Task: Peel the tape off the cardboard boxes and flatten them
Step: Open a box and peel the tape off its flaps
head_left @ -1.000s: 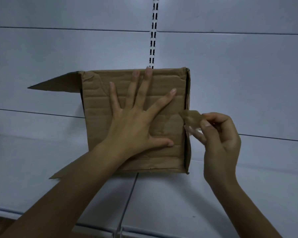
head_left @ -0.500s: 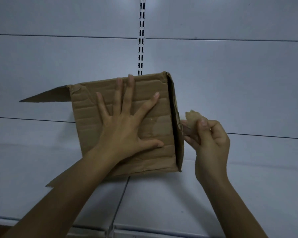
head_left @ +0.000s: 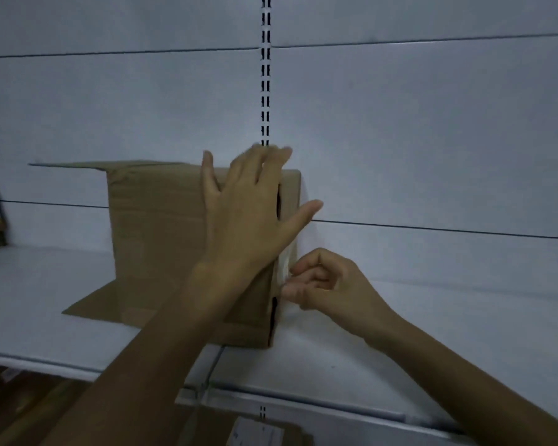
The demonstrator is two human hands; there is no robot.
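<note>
Cardboard is seen in the form of an upright box (head_left: 158, 236), set on a white shelf (head_left: 432, 317) close to the far back panel and just left of the slotted upright (head_left: 265, 75). A top flap (head_left: 78, 164) is stretched out leftward, and a bottom flap (head_left: 94, 307) is laid flat on the shelf. The left hand (head_left: 252, 214) is pressed against the near face by the right edge, fingers straight and spread, nothing grasped; its fingertips are blurred. A pale strip of tape (head_left: 285, 262) on the box's right corner is pinched by the curled fingers of the right hand (head_left: 329, 281).
</note>
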